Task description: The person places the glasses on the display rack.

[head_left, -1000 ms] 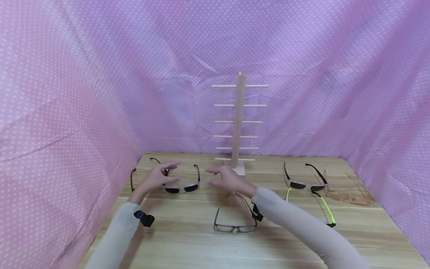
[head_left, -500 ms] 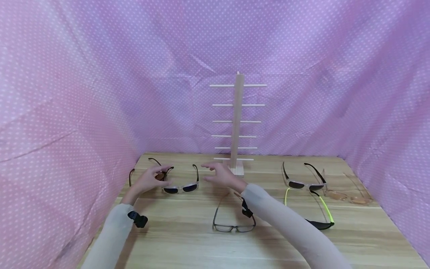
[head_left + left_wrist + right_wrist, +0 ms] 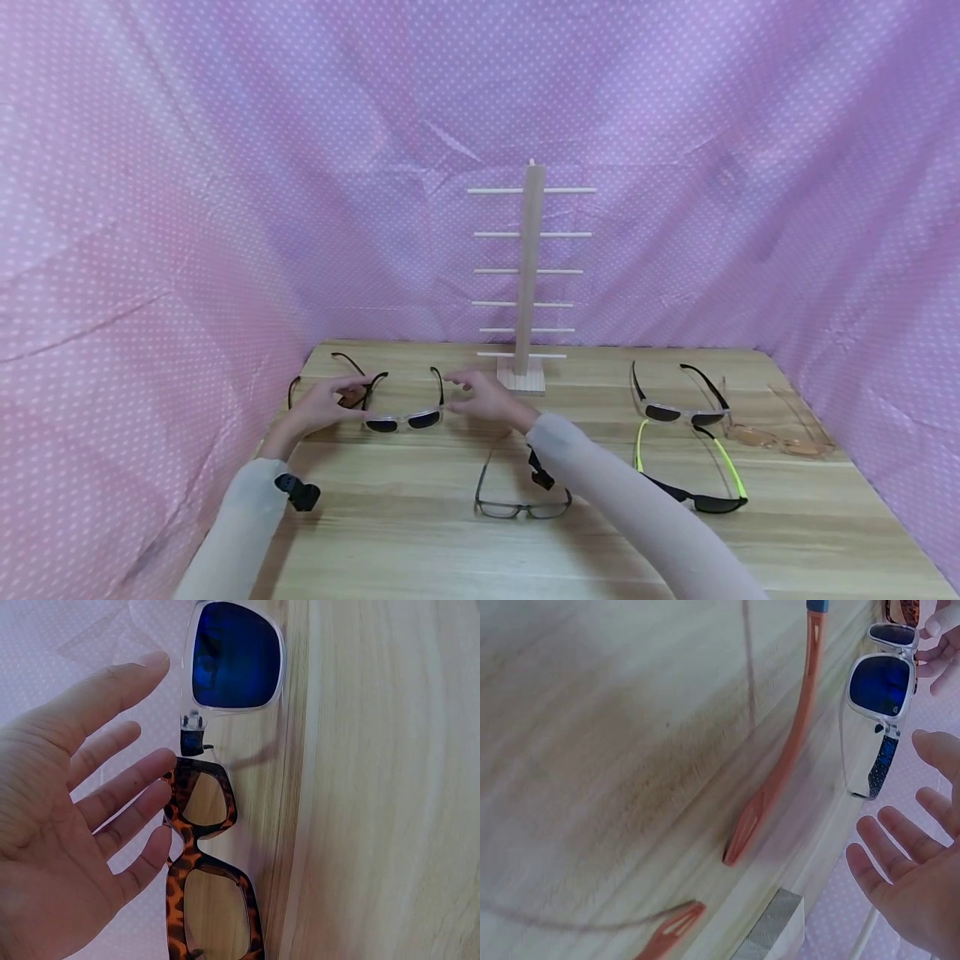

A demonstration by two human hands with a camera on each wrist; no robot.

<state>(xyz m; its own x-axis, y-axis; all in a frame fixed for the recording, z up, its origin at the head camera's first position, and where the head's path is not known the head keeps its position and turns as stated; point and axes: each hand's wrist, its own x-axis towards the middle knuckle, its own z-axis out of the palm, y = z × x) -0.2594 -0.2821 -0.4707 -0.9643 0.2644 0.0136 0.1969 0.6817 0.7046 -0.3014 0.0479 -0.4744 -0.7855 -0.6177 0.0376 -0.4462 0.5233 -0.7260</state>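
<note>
Clear-framed sunglasses (image 3: pixel 425 420) with dark lenses and black temples lie at the left of the table, between my hands. My left hand (image 3: pixel 322 407) is at their left temple, thumb and fingers apart and fairly straight. In the left wrist view, this hand (image 3: pixel 67 802) is beside the hinge and a pair of tortoiseshell glasses (image 3: pixel 175 900); whether its fingertips touch is unclear. My right hand (image 3: pixel 489 398) is by the right temple. The right wrist view shows that hand (image 3: pixel 915 877) with spread fingers, apart from the temple (image 3: pixel 883 766).
A wooden rack (image 3: pixel 529 275) with several pegs stands at the back. Grey-framed glasses (image 3: pixel 498 509) lie front middle. At right are more clear-framed sunglasses (image 3: pixel 663 413), black-and-lime sunglasses (image 3: pixel 717 504) and pale tinted glasses (image 3: pixel 804 448). Pink dotted cloth (image 3: pixel 375 167) surrounds the table.
Both hands have moved left and slightly lower. The right hand has come close to the sunglasses' right temple, and the left hand has drawn back to their left side. The glasses stay put.
</note>
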